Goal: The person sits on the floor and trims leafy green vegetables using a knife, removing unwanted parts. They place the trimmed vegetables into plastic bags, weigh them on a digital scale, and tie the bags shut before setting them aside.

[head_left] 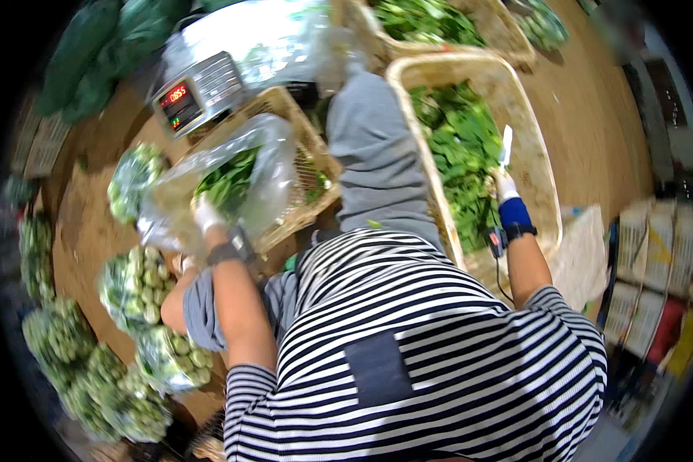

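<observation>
My left hand [203,212], in a white glove, is closed at the near end of a bunch of leafy greens [232,183]. The greens lie inside an open clear plastic bag [279,158], which is spread over a tan plastic crate [322,160]. Over on the right, my right hand [503,186] has a knife [506,145] in its grip, the pale blade pointing away from me. This hand is above a long off-white crate [545,185], beside a heap of loose leafy greens [460,146]. Its fingers are partly hidden.
A digital scale [200,92] with a lit red display stands beyond the bag. Bagged green vegetables [135,285] cover the floor at left. Another crate of greens [508,37] is at the far right, and stacked white crates [643,254] stand along the right side.
</observation>
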Demonstrator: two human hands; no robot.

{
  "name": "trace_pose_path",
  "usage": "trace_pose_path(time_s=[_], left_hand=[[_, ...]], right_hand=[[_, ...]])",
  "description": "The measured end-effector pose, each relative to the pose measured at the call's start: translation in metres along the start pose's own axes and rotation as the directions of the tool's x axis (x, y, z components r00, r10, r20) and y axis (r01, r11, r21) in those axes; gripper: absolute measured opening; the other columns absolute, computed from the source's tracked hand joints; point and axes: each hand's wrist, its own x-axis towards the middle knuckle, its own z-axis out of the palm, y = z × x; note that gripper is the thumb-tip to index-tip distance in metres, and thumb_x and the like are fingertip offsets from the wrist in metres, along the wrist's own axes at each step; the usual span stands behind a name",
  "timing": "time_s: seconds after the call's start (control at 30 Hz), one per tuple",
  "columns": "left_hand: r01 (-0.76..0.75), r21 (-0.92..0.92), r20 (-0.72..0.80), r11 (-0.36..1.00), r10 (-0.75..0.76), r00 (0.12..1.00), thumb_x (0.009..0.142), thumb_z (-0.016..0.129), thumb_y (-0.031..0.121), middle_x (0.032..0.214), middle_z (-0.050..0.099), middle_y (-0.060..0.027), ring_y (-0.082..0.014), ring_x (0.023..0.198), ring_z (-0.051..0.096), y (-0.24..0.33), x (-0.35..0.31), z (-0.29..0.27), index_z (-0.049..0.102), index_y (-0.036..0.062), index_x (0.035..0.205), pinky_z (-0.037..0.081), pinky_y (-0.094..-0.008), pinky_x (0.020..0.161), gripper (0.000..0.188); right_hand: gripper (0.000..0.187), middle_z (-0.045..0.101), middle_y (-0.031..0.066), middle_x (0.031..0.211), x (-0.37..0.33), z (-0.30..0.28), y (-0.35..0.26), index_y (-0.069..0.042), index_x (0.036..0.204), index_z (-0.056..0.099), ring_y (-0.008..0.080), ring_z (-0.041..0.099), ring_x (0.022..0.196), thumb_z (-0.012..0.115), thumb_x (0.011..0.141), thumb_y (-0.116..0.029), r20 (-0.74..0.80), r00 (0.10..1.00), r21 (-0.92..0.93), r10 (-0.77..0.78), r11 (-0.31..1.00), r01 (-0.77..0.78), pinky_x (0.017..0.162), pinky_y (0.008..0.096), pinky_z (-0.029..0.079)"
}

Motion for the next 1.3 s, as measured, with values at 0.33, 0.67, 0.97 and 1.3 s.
trace_pose_path(time_s=[0.33, 0.67, 0.97, 1.3], left_hand=[[0.087, -0.267, 0.083, 0.960, -0.067, 0.994, 0.089, 0.048, 0.030, 0.126, 0.050, -0.0070, -0.0179, 0.108, 0.050, 0.126, -0.148, 0.014, 0.050, 0.0132, 0.125, 0.040, -0.0291, 0.085, 0.039], [0.225, -0.316, 0.147, 0.922, -0.187, 0.971, 0.086, 0.055, 0.027, 0.110, 0.059, -0.0046, -0.0144, 0.092, 0.057, 0.133, -0.169, 0.040, 0.057, 0.0100, 0.115, 0.048, -0.0277, 0.071, 0.033], [0.100, -0.297, 0.259, 0.950, -0.021, 0.966, 0.088, 0.052, 0.030, 0.113, 0.057, -0.0048, -0.0169, 0.096, 0.055, 0.163, -0.162, 0.098, 0.054, 0.0096, 0.119, 0.044, -0.0272, 0.076, 0.037], [0.118, -0.303, 0.338, 0.946, -0.009, 0.941, 0.090, 0.049, 0.027, 0.107, 0.060, -0.0068, -0.0185, 0.097, 0.056, 0.175, -0.167, 0.133, 0.055, 0.0073, 0.118, 0.043, -0.0312, 0.081, 0.035]], right_hand=[[0.022, 0.058, 0.0004, 0.065, 0.041, -0.037, 0.111, -0.009, 0.087, 0.055, 0.0080, 0.043, 0.042, 0.067, 0.080, -0.026, -0.140, 0.990, -0.001, 0.024, 1.000, -0.024, 0.038, 0.0232, 0.034], [0.068, 0.057, 0.0230, 0.111, 0.134, 0.045, 0.078, 0.006, 0.112, 0.051, 0.0344, 0.057, 0.095, 0.076, 0.067, -0.040, -0.629, 0.688, 0.088, 0.363, 0.912, -0.401, 0.082, 0.0402, 0.045], [0.022, 0.056, 0.0080, 0.062, 0.130, 0.003, 0.132, -0.004, 0.082, 0.051, 0.0158, 0.044, 0.039, 0.069, 0.077, -0.014, -0.393, 0.832, 0.602, 0.392, 0.793, -0.089, 0.037, 0.0301, 0.035], [0.051, 0.057, 0.0169, 0.111, 0.142, 0.059, 0.080, -0.005, 0.113, 0.047, 0.0290, 0.058, 0.094, 0.064, 0.076, -0.036, -0.714, 0.580, 0.152, 0.392, 0.895, -0.419, 0.079, 0.0398, 0.045]])
